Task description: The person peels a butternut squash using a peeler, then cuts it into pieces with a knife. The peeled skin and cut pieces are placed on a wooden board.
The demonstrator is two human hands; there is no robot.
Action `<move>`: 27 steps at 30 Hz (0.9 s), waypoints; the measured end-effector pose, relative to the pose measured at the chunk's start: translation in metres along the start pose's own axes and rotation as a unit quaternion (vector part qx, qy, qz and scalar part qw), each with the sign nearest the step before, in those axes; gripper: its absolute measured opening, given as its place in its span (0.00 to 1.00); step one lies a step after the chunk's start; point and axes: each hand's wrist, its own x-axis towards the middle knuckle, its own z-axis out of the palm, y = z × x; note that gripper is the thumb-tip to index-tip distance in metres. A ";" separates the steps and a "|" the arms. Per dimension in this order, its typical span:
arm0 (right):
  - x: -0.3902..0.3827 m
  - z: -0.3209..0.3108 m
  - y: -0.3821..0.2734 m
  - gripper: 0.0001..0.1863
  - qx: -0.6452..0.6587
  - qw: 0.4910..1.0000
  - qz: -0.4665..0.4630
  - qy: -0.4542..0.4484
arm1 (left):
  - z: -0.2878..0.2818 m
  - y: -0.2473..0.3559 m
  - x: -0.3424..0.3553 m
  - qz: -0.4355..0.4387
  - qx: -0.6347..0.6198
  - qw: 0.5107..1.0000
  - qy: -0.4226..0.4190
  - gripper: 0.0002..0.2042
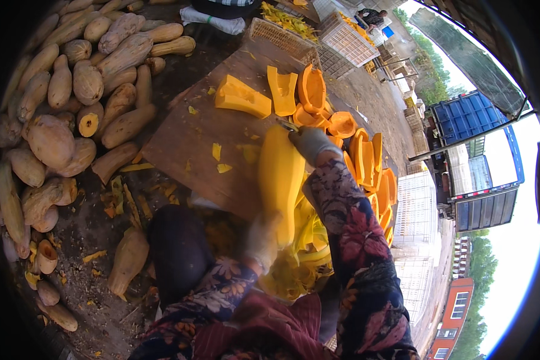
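A long peeled yellow squash (279, 174) leans over the near edge of a brown board (192, 138), its lower end toward my lap. My left hand (263, 237), in a pale glove and blurred, grips the squash's lower left side. At the far end, my gloved right hand (314, 144) closes on a small peeler (287, 125), only partly visible, against the squash's top. Yellow peel ribbons (312, 234) hang and pile below the squash. Beyond it on the board lie a hollowed squash piece (241, 98) and another scooped half (282, 90).
Many unpeeled tan squashes (87, 81) heap up on the left floor. Orange hollowed halves (363, 159) crowd the board's right side. Crates (348, 39) of peel stand behind, white crates (415, 210) to the right. A blue truck (477, 132) is parked farther off, with a person (375, 18) in the background.
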 end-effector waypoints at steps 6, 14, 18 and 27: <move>-0.136 0.049 0.008 0.28 0.023 0.999 0.015 0.027 | -0.012 -0.021 0.007 -0.027 0.000 1.000 0.006 0.23; -0.353 0.102 0.043 0.27 0.061 0.992 -0.101 -0.046 | -0.048 -0.075 0.051 0.066 -0.025 0.997 -0.022 0.21; -0.281 0.062 0.039 0.29 0.153 0.988 0.027 0.022 | -0.063 -0.086 0.059 0.053 -0.051 0.996 -0.044 0.21; -0.144 0.075 -0.015 0.30 -0.099 0.980 -0.030 0.169 | -0.038 -0.057 0.040 0.045 -0.051 0.998 -0.017 0.17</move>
